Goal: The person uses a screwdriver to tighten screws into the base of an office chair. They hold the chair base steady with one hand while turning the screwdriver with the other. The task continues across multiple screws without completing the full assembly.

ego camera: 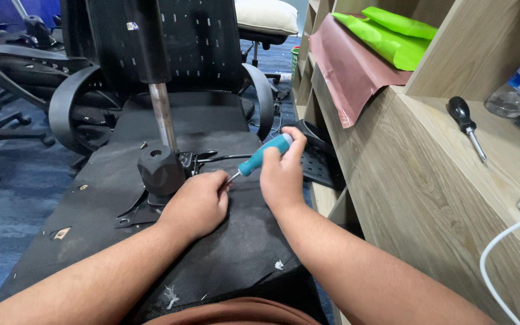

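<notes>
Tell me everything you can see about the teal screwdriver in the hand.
The teal screwdriver has a teal plastic-looking handle with a paler end cap and a thin metal shaft. It slants down to the left. The right hand grips the handle; the left hand touches the tip, which meets the upturned seat base covered in black fabric.

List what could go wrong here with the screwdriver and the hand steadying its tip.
1. The left hand sits right at the tip of the teal screwdriver held by the right hand; a slip might jab the fingers.
2. The gas cylinder stands upright close by; a sudden push could knock a knuckle against it.
3. Loose debris on the seat underside may hide a dropped screw.
</notes>
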